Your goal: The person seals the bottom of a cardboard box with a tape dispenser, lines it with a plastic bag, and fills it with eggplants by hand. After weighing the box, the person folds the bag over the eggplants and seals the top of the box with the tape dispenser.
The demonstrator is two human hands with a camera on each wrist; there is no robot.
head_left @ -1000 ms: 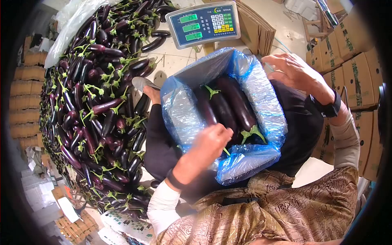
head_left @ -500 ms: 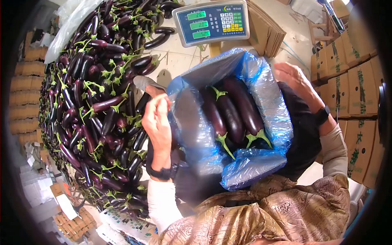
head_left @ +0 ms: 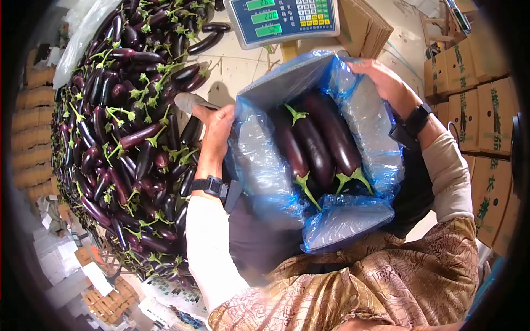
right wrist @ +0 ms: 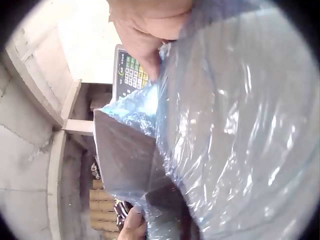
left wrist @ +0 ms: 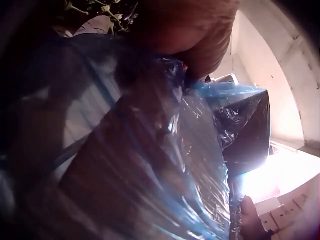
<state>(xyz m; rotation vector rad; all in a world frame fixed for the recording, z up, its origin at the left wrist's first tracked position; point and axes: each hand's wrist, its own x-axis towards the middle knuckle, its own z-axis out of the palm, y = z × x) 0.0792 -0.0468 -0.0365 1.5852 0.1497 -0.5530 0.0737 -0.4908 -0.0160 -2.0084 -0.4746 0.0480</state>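
A cardboard box (head_left: pixel 287 83) lined with blue plastic film (head_left: pixel 259 165) rests in front of my body and holds several long dark purple eggplants (head_left: pixel 317 143) with green stems. My left hand (head_left: pixel 218 129) grips the box's left wall, fingers curled over the film-covered rim. My right hand (head_left: pixel 381 77) grips the far right corner of the rim. The left wrist view shows the left hand (left wrist: pixel 185 30) against the film (left wrist: pixel 200 165). In the right wrist view the right hand (right wrist: pixel 145 30) pinches the film (right wrist: pixel 240 125).
A big heap of loose eggplants (head_left: pixel 127 138) lies on the floor to the left. A digital scale (head_left: pixel 281 19) stands just beyond the box, flattened cartons (head_left: pixel 364 25) beside it. Stacked cardboard cartons (head_left: pixel 475 99) line the right side.
My left hand came out of the box and took hold of its left wall. My right hand closed on the far right rim. The box shifted toward the scale.
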